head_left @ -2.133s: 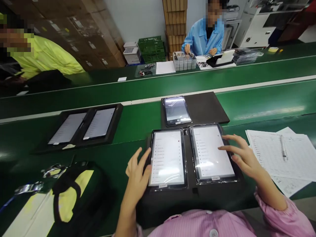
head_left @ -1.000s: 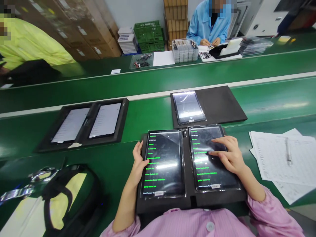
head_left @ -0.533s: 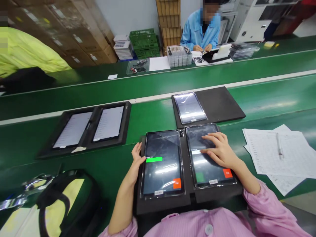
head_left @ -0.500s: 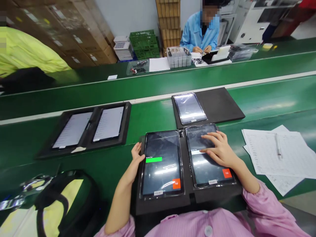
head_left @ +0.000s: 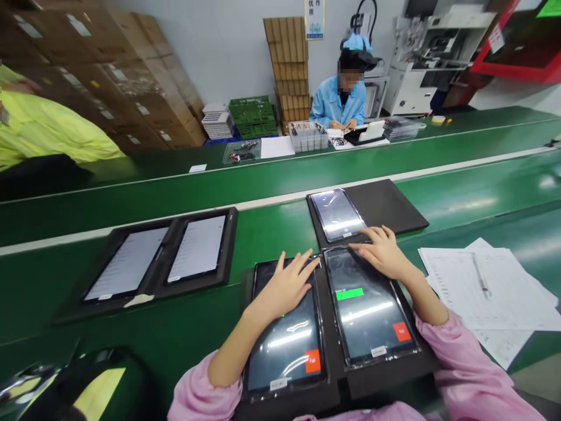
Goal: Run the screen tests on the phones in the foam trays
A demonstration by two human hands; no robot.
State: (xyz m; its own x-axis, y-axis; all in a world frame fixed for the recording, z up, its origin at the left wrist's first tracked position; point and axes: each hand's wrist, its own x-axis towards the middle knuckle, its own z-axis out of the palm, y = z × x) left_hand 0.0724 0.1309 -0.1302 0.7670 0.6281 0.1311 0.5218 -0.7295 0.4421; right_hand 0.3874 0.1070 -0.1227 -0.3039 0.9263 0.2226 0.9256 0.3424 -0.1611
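Two tablets lie side by side in a black foam tray (head_left: 377, 383) in front of me. My left hand (head_left: 287, 283) rests flat on the upper part of the left tablet (head_left: 287, 345), fingers spread. My right hand (head_left: 383, 251) touches the top edge of the right tablet (head_left: 366, 307), fingers stretched out. Both screens are dark with a red button low on the right. The right one also shows a green bar.
A second black tray (head_left: 397, 202) with one tablet (head_left: 337, 213) lies just beyond. A tray with two white-screened tablets (head_left: 199, 248) sits to the left. Papers with a pen (head_left: 480, 278) lie at right. A bag (head_left: 94, 389) is at lower left. Two other people work nearby.
My left hand moved from the left tablet's side edge onto its screen. My right hand slid up to the right tablet's top edge. The view tilted upward.
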